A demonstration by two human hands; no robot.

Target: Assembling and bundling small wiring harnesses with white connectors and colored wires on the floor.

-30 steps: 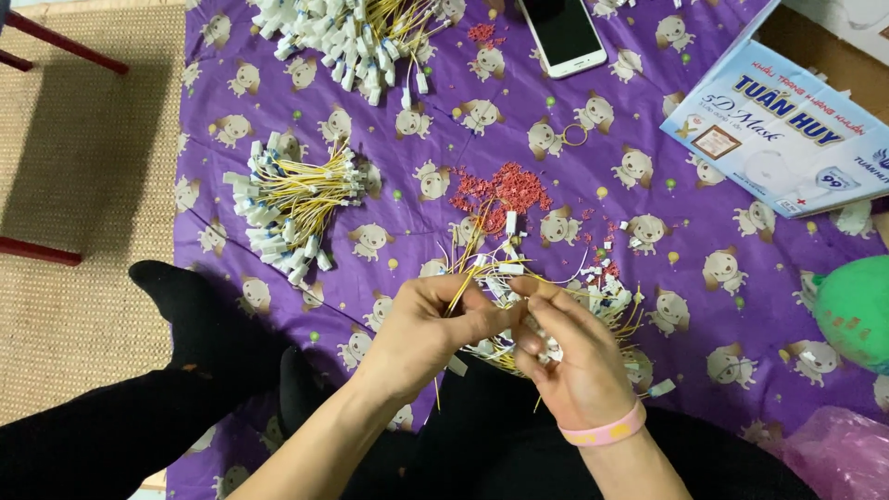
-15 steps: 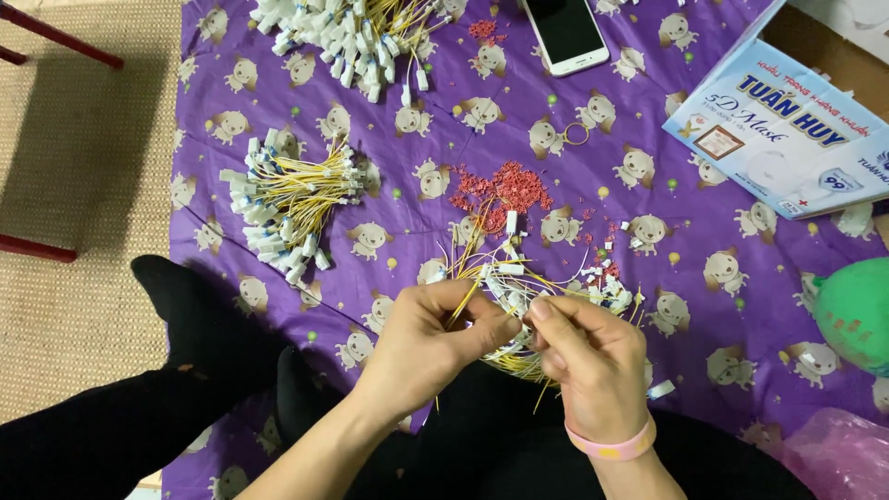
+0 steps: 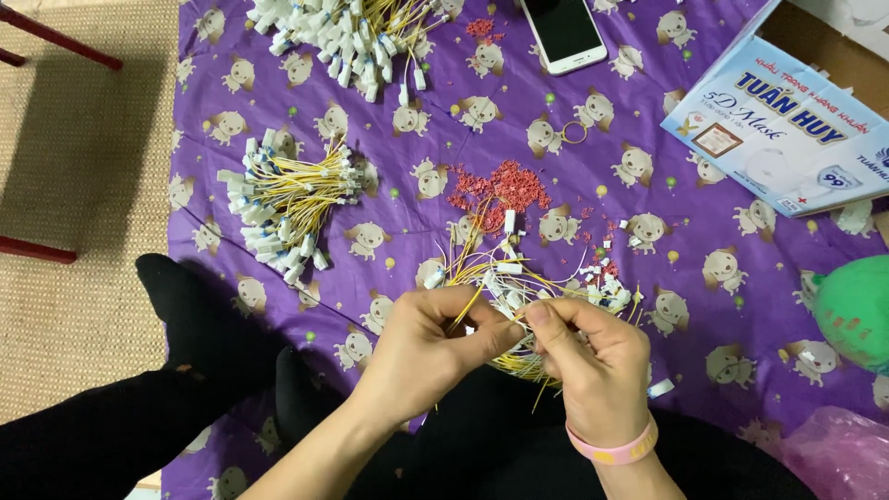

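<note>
My left hand (image 3: 428, 344) and my right hand (image 3: 593, 363) meet low in the middle of the head view, both pinching a tangled bunch of thin yellow wires with white connectors (image 3: 519, 282). The fingertips of the two hands touch over the wires. A pink wristband (image 3: 613, 450) circles my right wrist. Just beyond the bunch lies a small heap of red bits (image 3: 500, 190) on the purple patterned cloth (image 3: 417, 208).
A tidy bundle of yellow wires (image 3: 282, 204) lies to the left, a larger pile (image 3: 356, 32) at the top. A white phone (image 3: 563, 32) sits top centre, a blue-and-white box (image 3: 787, 130) at right, a green ball (image 3: 857, 310) and pink bag (image 3: 833, 458) lower right. My black-clad legs (image 3: 185, 370) rest at bottom left.
Both hands stayed on the wire bunch and drew closer together, the fingers shifting their grip among the wires. The other piles did not move.
</note>
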